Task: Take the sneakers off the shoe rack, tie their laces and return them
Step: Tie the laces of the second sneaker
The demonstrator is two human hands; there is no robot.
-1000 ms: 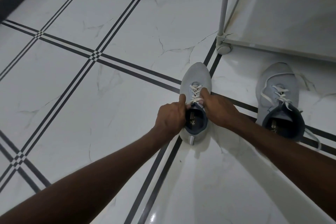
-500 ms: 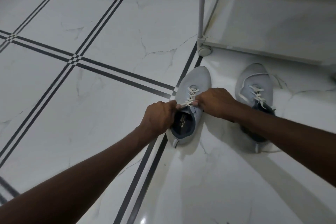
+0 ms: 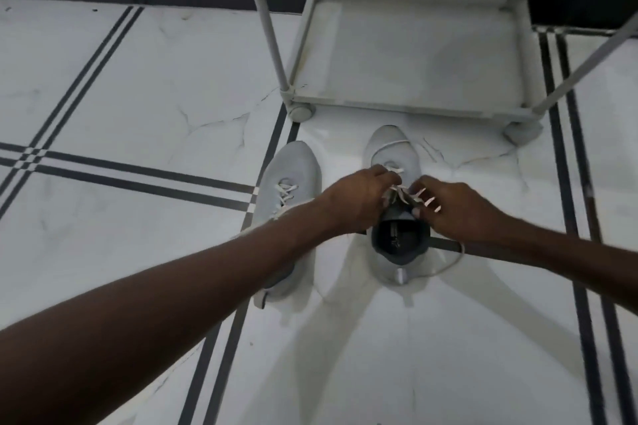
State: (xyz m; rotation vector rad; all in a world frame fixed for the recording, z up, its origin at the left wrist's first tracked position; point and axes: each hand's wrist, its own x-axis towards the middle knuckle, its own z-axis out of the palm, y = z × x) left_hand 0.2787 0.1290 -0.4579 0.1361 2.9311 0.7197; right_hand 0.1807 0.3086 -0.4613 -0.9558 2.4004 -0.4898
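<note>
Two light grey sneakers stand side by side on the tiled floor, toes toward the rack. The left sneaker (image 3: 293,172) has its white laces drawn up; my left forearm crosses over its heel. Both hands are over the tongue of the right sneaker (image 3: 393,152). My left hand (image 3: 359,200) pinches its white laces (image 3: 400,191) from the left. From the right, my right hand (image 3: 459,210) grips the same laces. A loose lace end trails on the floor by that shoe's heel (image 3: 452,260).
The white shoe rack (image 3: 407,110) stands just beyond the shoes on round feet, its bottom shelf bare. Its slanted poles rise at the left and right. A dark skirting runs along the wall behind. Black stripes cross the white marble floor.
Both hands left the left sneaker's laces and moved right onto the right sneaker's laces. The view swung right, bringing the rack to the middle.
</note>
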